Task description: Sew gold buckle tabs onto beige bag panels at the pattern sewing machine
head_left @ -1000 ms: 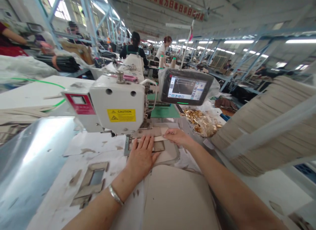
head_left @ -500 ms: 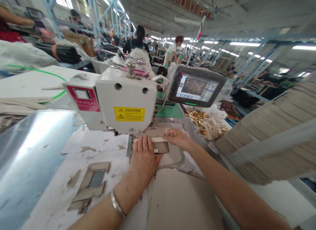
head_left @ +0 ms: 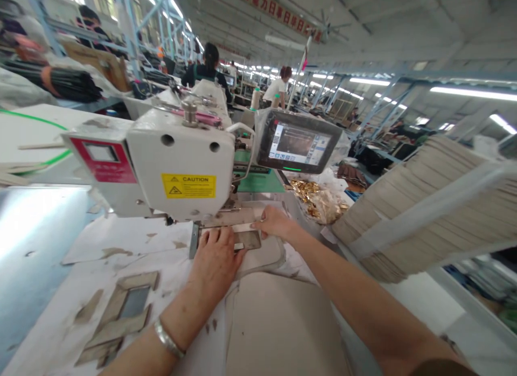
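Note:
My left hand (head_left: 215,262) lies flat with its fingers apart on a clear sewing template (head_left: 246,239), just in front of the needle area of an automatic pattern sewing machine head (head_left: 177,166). A pale strip of beige material (head_left: 244,227) lies in the template. My right hand (head_left: 274,222) rests its fingertips near that strip's right end, and whether they grip it is hidden. A metal bangle (head_left: 167,338) circles my left wrist. A rounded beige panel (head_left: 278,327) lies under my forearms.
Stained, cut beige pieces (head_left: 117,317) lie on the white table (head_left: 129,238) at left. To the right are a touchscreen (head_left: 299,144), a bag of gold fittings (head_left: 317,203) and a tall stack of beige panels (head_left: 420,209). A co-worker (head_left: 205,69) sits beyond the machine.
The whole scene has slid left in view as my head turned. My hands have stayed on the template, with my right hand shifted slightly toward the strip.

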The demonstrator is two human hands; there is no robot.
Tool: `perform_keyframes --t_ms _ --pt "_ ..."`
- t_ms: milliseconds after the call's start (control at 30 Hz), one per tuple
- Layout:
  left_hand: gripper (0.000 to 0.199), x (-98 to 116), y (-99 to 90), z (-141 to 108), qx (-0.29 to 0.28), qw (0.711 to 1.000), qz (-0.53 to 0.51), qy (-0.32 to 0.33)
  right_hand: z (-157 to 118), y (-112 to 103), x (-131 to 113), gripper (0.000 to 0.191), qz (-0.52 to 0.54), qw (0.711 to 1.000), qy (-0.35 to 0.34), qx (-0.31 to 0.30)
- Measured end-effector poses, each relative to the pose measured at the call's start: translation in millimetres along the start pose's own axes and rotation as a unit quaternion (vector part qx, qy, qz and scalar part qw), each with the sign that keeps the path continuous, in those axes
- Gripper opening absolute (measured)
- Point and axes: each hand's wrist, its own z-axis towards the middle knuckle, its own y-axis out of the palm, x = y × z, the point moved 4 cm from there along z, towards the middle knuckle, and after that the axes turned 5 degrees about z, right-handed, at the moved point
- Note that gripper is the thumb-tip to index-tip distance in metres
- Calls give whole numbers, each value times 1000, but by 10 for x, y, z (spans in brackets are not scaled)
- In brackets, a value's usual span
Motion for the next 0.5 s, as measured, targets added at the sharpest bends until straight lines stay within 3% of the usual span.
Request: perform_keyframes --t_ms 133,333,500 --pt "48 -12 -5 1 3 1000 -1 11 64 79 37 29 51 993 45 -98" --pt "45 -30 -16 16 4 1000 -9 13 80 121 95 33 191 961 107 -168" --pt "42 -3 53 39 13 998 -36 45 74 89 48 36 97 984 57 -136"
